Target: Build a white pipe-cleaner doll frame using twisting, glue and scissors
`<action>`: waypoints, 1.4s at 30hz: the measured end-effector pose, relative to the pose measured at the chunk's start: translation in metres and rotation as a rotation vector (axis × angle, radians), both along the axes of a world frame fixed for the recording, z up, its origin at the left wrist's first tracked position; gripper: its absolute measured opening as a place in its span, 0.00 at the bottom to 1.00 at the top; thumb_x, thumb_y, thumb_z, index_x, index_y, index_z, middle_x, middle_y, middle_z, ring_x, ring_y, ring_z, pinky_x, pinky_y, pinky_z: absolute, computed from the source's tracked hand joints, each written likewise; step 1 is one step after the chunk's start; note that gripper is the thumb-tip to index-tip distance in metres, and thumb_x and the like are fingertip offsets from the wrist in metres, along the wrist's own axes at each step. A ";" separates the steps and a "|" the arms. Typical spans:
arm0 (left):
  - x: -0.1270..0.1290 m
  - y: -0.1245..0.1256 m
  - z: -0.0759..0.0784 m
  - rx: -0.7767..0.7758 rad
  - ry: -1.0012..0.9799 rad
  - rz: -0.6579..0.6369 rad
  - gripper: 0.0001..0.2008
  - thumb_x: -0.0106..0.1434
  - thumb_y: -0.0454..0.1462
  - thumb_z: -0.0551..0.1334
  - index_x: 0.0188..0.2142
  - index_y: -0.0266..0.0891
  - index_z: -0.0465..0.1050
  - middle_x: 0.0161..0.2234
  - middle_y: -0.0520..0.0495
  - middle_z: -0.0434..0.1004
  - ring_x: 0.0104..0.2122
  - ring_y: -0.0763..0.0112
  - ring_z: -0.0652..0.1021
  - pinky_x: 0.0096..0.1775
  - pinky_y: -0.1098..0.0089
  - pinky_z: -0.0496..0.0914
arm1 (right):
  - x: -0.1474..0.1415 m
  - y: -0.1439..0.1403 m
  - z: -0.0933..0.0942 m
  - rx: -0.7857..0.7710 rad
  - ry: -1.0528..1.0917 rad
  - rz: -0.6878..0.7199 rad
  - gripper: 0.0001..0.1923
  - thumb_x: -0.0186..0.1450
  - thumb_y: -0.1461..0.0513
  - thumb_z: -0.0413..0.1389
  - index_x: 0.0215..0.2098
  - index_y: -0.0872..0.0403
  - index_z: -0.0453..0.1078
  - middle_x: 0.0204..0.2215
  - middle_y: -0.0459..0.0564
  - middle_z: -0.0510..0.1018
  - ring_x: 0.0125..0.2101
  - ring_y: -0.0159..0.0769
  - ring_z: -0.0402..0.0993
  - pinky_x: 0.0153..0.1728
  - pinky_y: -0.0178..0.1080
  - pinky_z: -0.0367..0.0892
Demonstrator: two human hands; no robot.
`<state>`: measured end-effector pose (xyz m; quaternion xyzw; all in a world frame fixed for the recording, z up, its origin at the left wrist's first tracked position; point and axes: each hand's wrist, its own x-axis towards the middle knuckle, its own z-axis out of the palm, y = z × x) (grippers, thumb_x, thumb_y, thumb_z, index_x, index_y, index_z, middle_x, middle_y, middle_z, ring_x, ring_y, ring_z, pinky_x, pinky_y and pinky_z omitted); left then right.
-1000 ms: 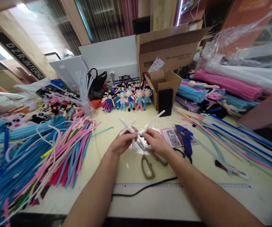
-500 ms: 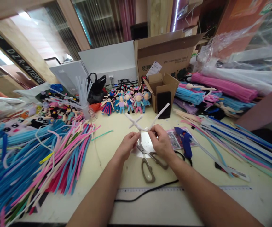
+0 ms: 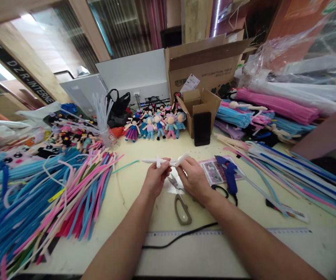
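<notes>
The right hand (image 3: 195, 178) hides part of the scissors (image 3: 182, 202); the doll faces (image 3: 156, 123) are too small to tell.

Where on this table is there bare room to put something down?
Bare patches: between the pipe cleaner pile and the left hand; before the dolls; beyond the ruler. Crowded around scissors and glue gun.

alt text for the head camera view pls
Two bare hands, left hand and right hand, pinch a white pipe cleaner piece above a cream table, with scissors beneath and a heap of coloured pipe cleaners at left.
</notes>
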<state>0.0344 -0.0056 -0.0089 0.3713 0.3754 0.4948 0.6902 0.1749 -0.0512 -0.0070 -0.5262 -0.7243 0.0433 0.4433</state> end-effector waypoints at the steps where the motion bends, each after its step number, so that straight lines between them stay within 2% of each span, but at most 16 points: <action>1: 0.000 0.000 0.001 -0.001 0.002 0.007 0.14 0.47 0.37 0.70 0.35 0.34 0.75 0.25 0.52 0.71 0.25 0.80 0.70 0.28 0.76 0.62 | 0.000 0.001 0.000 -0.010 0.020 0.003 0.09 0.67 0.63 0.46 0.30 0.54 0.64 0.31 0.51 0.68 0.34 0.38 0.64 0.37 0.39 0.59; 6: -0.003 0.002 0.008 -0.007 -0.001 0.013 0.17 0.45 0.36 0.71 0.36 0.35 0.76 0.27 0.51 0.74 0.27 0.78 0.71 0.30 0.75 0.63 | -0.002 0.003 0.000 -0.122 0.269 0.041 0.08 0.65 0.62 0.48 0.28 0.53 0.63 0.28 0.48 0.68 0.31 0.35 0.64 0.33 0.37 0.58; 10: -0.006 0.002 0.011 0.017 -0.006 -0.034 0.17 0.44 0.36 0.71 0.37 0.37 0.77 0.30 0.49 0.76 0.28 0.77 0.72 0.31 0.74 0.63 | -0.004 0.004 0.003 -0.422 0.597 0.093 0.11 0.62 0.58 0.50 0.23 0.53 0.61 0.20 0.42 0.65 0.24 0.31 0.61 0.27 0.36 0.55; 12: -0.008 0.003 0.011 0.043 -0.010 -0.062 0.17 0.45 0.37 0.71 0.37 0.37 0.77 0.31 0.49 0.77 0.28 0.77 0.72 0.31 0.74 0.63 | -0.005 0.005 0.004 -0.585 0.789 0.157 0.12 0.61 0.57 0.51 0.22 0.53 0.60 0.17 0.41 0.63 0.21 0.29 0.58 0.24 0.35 0.53; 14: -0.010 0.003 0.009 0.064 -0.014 -0.089 0.17 0.46 0.37 0.71 0.37 0.37 0.77 0.32 0.48 0.77 0.28 0.77 0.72 0.32 0.73 0.63 | -0.006 0.005 0.004 -0.682 0.977 0.239 0.12 0.59 0.56 0.53 0.22 0.53 0.60 0.16 0.40 0.62 0.18 0.27 0.56 0.22 0.34 0.50; 19: -0.011 0.002 0.007 0.100 -0.043 -0.136 0.16 0.47 0.37 0.70 0.38 0.38 0.76 0.32 0.48 0.77 0.30 0.75 0.73 0.34 0.71 0.65 | -0.007 0.001 0.006 -0.787 1.286 0.424 0.13 0.52 0.57 0.59 0.21 0.54 0.60 0.16 0.40 0.63 0.17 0.25 0.54 0.21 0.32 0.49; 23: -0.009 0.001 0.008 0.075 -0.018 -0.144 0.18 0.47 0.35 0.69 0.39 0.39 0.75 0.33 0.49 0.76 0.30 0.75 0.73 0.33 0.73 0.65 | -0.007 0.002 0.005 -0.757 1.338 0.428 0.14 0.51 0.57 0.60 0.21 0.54 0.59 0.15 0.39 0.61 0.17 0.25 0.53 0.21 0.32 0.47; 26: -0.007 0.003 0.007 0.017 0.061 -0.066 0.16 0.46 0.32 0.67 0.37 0.40 0.73 0.35 0.51 0.74 0.28 0.79 0.72 0.29 0.75 0.64 | 0.000 0.008 0.002 -0.592 1.195 0.239 0.13 0.54 0.57 0.57 0.21 0.53 0.58 0.15 0.38 0.59 0.18 0.26 0.52 0.22 0.33 0.47; 28: -0.007 0.005 0.005 -0.022 0.106 0.002 0.12 0.46 0.32 0.65 0.33 0.40 0.71 0.32 0.53 0.73 0.26 0.80 0.71 0.25 0.76 0.62 | 0.008 0.011 0.003 -0.406 0.957 0.052 0.11 0.57 0.58 0.54 0.21 0.52 0.58 0.16 0.39 0.58 0.19 0.28 0.53 0.23 0.34 0.49; 30: -0.007 0.006 0.005 -0.034 0.122 0.011 0.06 0.48 0.36 0.64 0.27 0.38 0.69 0.25 0.54 0.70 0.22 0.80 0.69 0.23 0.76 0.60 | 0.016 0.012 0.005 -0.185 0.663 -0.106 0.09 0.60 0.60 0.51 0.23 0.52 0.59 0.19 0.41 0.59 0.22 0.31 0.55 0.25 0.36 0.52; 32: -0.007 0.003 0.006 -0.003 0.136 -0.052 0.12 0.52 0.42 0.63 0.21 0.36 0.66 0.19 0.54 0.66 0.18 0.80 0.66 0.21 0.76 0.58 | 0.021 0.009 0.009 -0.002 0.406 -0.180 0.08 0.62 0.63 0.49 0.25 0.53 0.59 0.23 0.44 0.61 0.26 0.33 0.58 0.28 0.37 0.55; 34: -0.005 -0.001 0.008 0.009 0.153 -0.134 0.19 0.55 0.48 0.60 0.18 0.35 0.66 0.16 0.52 0.65 0.16 0.80 0.65 0.20 0.75 0.58 | 0.021 0.005 0.011 0.091 0.210 -0.166 0.08 0.64 0.65 0.47 0.26 0.53 0.60 0.26 0.48 0.64 0.29 0.35 0.61 0.32 0.38 0.57; 37: -0.002 -0.005 0.012 -0.101 0.116 -0.226 0.23 0.55 0.55 0.58 0.24 0.35 0.70 0.17 0.51 0.68 0.14 0.79 0.66 0.20 0.75 0.58 | 0.013 0.000 0.008 0.115 -0.032 -0.064 0.09 0.66 0.66 0.46 0.29 0.53 0.64 0.29 0.52 0.68 0.34 0.39 0.62 0.36 0.40 0.58; 39: -0.002 -0.005 0.014 -0.202 0.062 -0.257 0.24 0.55 0.55 0.57 0.25 0.35 0.70 0.17 0.52 0.69 0.13 0.80 0.66 0.19 0.76 0.58 | 0.007 -0.002 0.005 0.117 -0.155 -0.005 0.10 0.66 0.67 0.45 0.30 0.53 0.66 0.30 0.53 0.69 0.35 0.40 0.63 0.37 0.41 0.59; 42: -0.006 -0.003 0.016 -0.319 -0.008 -0.292 0.19 0.56 0.50 0.60 0.25 0.35 0.68 0.17 0.52 0.68 0.14 0.81 0.66 0.19 0.78 0.59 | 0.003 -0.001 0.001 0.124 -0.254 0.028 0.11 0.66 0.66 0.46 0.32 0.53 0.68 0.31 0.54 0.70 0.34 0.40 0.62 0.37 0.41 0.58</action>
